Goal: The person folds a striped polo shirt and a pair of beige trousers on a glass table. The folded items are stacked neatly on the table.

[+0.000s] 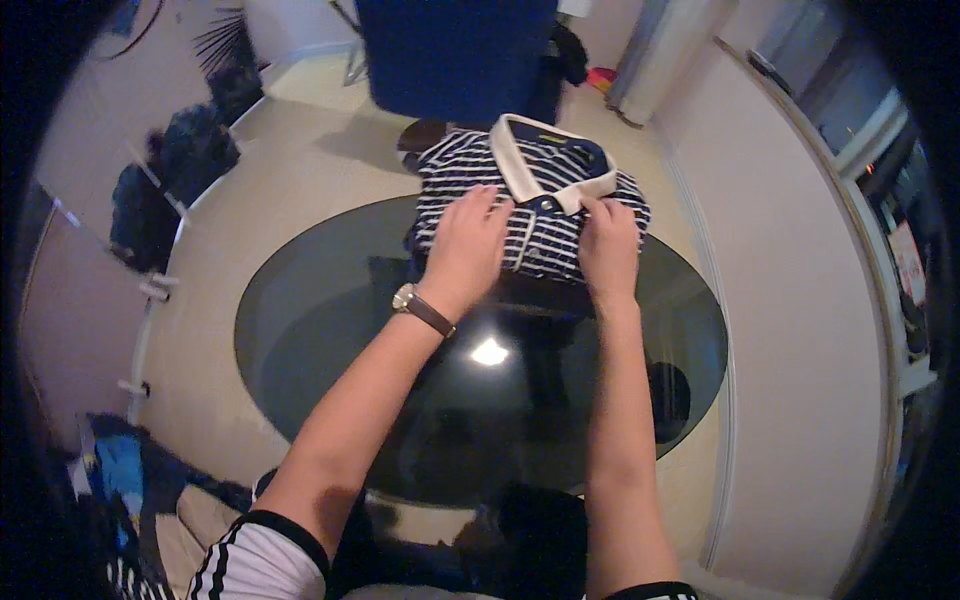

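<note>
A folded navy-and-white striped shirt [465,169] with a cream collar and a button at the neck lies at the far side of a dark oval glass table [330,322]. Dark cloth shows under its edges. On the left of the shirt's front, my left hand [470,244] rests with its fingers on the stripes, below the collar; a watch [424,307] with a dark strap is on that wrist. My right hand [609,244] touches the shirt's right side, fingertips at the collar's point. Whether its fingers pinch the cloth cannot be told.
Behind the table stands a blue chair or panel [457,56]. A pale wall [787,300] runs along the right, with a window ledge above. Dark leafy plants [187,150] line the left. Clothing [120,472] lies at the lower left.
</note>
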The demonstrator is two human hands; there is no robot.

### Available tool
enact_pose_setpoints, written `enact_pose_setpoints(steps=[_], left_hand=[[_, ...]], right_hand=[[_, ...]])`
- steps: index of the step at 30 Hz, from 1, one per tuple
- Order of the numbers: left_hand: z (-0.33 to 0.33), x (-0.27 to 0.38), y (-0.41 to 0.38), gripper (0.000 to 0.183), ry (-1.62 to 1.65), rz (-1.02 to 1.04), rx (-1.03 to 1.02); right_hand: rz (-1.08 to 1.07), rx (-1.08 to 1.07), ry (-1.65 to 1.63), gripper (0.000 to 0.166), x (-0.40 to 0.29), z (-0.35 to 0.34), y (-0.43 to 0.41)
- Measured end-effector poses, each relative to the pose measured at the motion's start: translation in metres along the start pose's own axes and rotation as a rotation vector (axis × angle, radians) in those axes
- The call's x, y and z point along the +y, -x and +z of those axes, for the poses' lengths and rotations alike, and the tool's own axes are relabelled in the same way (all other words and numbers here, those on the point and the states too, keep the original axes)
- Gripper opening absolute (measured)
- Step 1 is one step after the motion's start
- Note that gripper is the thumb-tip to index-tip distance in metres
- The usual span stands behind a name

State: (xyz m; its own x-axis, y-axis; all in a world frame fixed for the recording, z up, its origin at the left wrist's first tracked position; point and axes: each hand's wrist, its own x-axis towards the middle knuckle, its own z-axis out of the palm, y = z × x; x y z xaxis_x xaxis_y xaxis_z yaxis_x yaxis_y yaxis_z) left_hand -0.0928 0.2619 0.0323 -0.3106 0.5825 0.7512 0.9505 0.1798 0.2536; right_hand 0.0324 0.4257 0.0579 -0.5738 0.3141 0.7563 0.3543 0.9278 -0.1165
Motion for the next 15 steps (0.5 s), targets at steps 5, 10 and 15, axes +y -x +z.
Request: enact_pose_setpoints(steps=[5, 10, 15], left_hand=[[-0.091, 0.039, 0.099, 0.038, 0.100, -0.094, -0.118], [-0.231, 0.077, 0.252, 0.022, 0.176, -0.497, -0.218], [-0.392, 0.129, 0.360, 0.016, 0.001, -0.965, -0.084]], right_hand=[[0.016, -0.103, -0.304, 0.023, -0.104, -0.056, 0.069], [-0.051, -0.562, -0.990, 0.021, -0.279, -0.095, 0.173], [-0.181, -0.788, -1.330, 0.020, -0.438, -0.142, 0.248]])
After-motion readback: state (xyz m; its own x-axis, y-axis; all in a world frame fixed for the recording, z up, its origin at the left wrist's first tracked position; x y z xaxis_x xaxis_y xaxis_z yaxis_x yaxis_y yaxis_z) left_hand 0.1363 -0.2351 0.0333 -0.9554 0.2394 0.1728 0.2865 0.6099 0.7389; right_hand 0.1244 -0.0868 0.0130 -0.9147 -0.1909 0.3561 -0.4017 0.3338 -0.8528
